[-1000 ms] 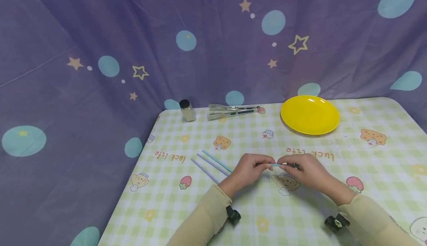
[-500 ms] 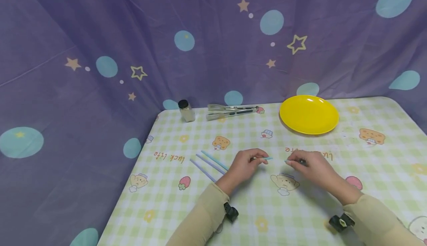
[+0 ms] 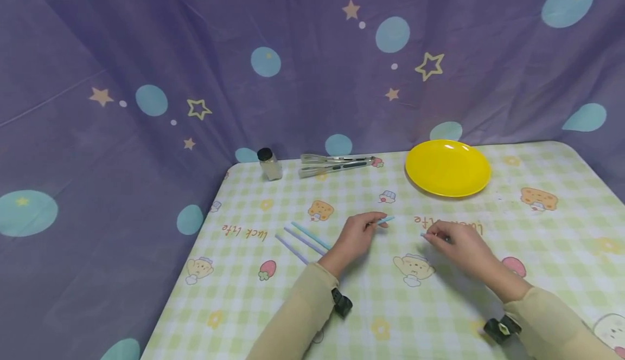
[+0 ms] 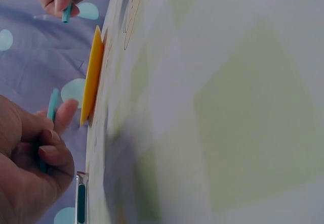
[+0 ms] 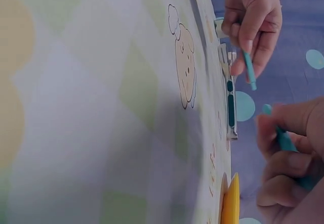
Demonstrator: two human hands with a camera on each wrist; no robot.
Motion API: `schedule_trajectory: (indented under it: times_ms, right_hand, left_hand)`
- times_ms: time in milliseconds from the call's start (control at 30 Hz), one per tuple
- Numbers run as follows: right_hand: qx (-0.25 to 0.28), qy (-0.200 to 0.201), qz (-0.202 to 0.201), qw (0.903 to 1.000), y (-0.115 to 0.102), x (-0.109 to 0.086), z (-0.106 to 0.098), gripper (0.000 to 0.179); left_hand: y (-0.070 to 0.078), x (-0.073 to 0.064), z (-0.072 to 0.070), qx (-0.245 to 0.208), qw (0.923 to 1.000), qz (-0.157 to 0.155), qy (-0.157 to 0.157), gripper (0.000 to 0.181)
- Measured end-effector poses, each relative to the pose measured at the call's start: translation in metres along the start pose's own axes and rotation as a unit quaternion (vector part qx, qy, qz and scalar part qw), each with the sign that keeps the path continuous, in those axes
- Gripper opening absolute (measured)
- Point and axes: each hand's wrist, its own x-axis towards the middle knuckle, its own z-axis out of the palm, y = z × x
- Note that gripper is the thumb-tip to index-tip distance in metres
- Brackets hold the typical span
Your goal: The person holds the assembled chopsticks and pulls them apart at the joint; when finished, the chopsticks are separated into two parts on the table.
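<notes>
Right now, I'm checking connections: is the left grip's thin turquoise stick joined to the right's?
Apart: every view shows left stick clear of right stick.

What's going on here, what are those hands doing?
A person's left hand holds a light blue stick and the right hand holds another stick. The two are apart, above the checked tablecloth. Three more sticks, two purple and one light blue, lie near the left hand. Tongs, a black-lidded jar and a yellow plate sit farther back.
</notes>
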Motion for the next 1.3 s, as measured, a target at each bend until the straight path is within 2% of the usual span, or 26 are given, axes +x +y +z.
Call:
schedule_trajectory:
  times_ms: [133, 267, 367, 600, 667, 867, 1033, 1300]
  right_hand:
    - [0.012, -0.026, 0.008, 0.9995, -0.001, -0.002, -0.002, 0.012]
    - [0.018, -0.034, -0.007, 0.9992, 0.002, -0.003, -0.002, 0.02]
    - [0.024, -0.034, -0.018, 0.999, 0.005, -0.004, 0.0, 0.016]
    - [0.019, -0.055, 0.001, 0.9983, 0.006, -0.005, 0.004, 0.003]
    - [0.011, -0.055, 0.003, 0.9984, 0.005, -0.005, 0.006, 0.005]
    - [0.001, -0.048, 0.016, 0.9987, 0.002, -0.006, 0.014, 0.015]
    - [-0.007, -0.049, 0.03, 0.9983, 0.001, -0.004, 0.021, 0.023]
    - [-0.019, -0.057, 0.024, 0.9979, 0.002, -0.001, 0.029, 0.031]
  left_hand:
    - [-0.001, 0.006, 0.004, 0.014, 0.9985, -0.039, 0.036, 0.028]
    - [0.001, 0.011, 0.007, 0.027, 0.9953, -0.06, 0.071, 0.02]
    - [0.002, 0.014, 0.008, 0.042, 0.9926, -0.068, 0.092, 0.017]
    - [0.002, 0.022, 0.014, 0.075, 0.9854, -0.088, 0.125, 0.007]
    - [0.002, 0.025, 0.015, 0.077, 0.9834, -0.099, 0.131, 0.003]
    - [0.005, 0.034, 0.017, 0.089, 0.9796, -0.125, 0.129, 0.007]
    - [0.007, 0.041, 0.021, 0.099, 0.9812, -0.121, 0.114, 0.01]
    - [0.011, 0.053, 0.03, 0.164, 0.9751, -0.111, 0.099, 0.012]
